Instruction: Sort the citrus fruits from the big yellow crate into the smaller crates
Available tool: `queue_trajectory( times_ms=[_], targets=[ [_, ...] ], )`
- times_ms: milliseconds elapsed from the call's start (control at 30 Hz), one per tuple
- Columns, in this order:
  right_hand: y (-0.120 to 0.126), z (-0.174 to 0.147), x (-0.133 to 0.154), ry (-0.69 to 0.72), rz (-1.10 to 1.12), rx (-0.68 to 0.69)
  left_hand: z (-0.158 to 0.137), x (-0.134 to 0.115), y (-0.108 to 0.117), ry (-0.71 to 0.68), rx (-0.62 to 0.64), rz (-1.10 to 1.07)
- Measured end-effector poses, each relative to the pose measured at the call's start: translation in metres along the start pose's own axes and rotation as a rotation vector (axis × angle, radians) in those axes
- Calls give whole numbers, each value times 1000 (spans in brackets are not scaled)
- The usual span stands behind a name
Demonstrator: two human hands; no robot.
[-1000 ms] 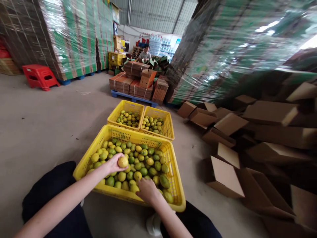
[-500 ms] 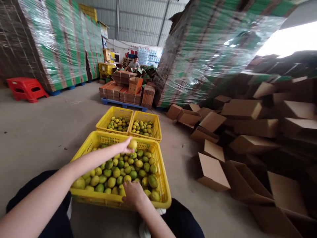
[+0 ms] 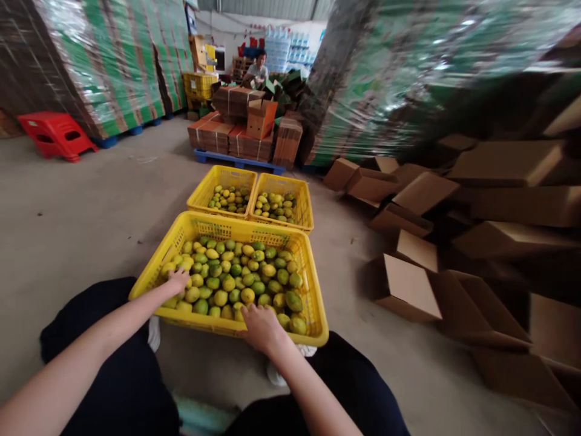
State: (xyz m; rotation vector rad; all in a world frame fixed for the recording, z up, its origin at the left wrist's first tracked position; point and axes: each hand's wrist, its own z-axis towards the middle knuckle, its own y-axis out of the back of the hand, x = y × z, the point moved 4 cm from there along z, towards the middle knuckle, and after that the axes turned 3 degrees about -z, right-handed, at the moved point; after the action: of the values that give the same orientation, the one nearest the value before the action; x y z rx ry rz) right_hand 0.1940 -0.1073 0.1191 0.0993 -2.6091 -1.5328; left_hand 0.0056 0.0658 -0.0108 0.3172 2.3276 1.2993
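Observation:
A large yellow plastic crate (image 3: 320,303) in front of me holds a layer of green and yellow lemons (image 3: 228,282). My left hand (image 3: 178,280) reaches over the crate's left side, its fingers stretched out against the lemons there; nothing shows in its grasp. At the near side, my right hand (image 3: 262,328) rests across the front rim with fingers apart, the tips touching lemons just inside. Its palm side is hidden.
Two smaller yellow crates with lemons, one on the left (image 3: 195,197) and one on the right (image 3: 308,209), stand just beyond. Open cardboard boxes (image 3: 411,281) lie heaped at right. Farther back are a red stool (image 3: 57,133), flattened cartons (image 3: 209,134) on a blue pallet, wrapped stacks and a person (image 3: 258,69).
My left hand has moved left and nearer, from the far rim to the left-side lemons, and the lemon it held is out of it. My right hand stays by the front rim. The view tilted down.

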Motion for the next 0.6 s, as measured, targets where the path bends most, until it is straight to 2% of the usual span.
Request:
queue_trajectory(
  times_ms=[67,133,267,400,600],
  targets=[
    [1,4,-2,-12,-7,24,0,22,-10,47,-2,61],
    [2,8,-3,-19,-11,48,8,32,-13,51,-23,108],
    [5,15,-1,6,1,69,28,36,-15,59,-46,153],
    [7,22,3,34,-4,62,34,39,-22,77,-58,125],
    [6,27,5,55,-5,80,38,36,-23,63,-47,-107]
  ],
)
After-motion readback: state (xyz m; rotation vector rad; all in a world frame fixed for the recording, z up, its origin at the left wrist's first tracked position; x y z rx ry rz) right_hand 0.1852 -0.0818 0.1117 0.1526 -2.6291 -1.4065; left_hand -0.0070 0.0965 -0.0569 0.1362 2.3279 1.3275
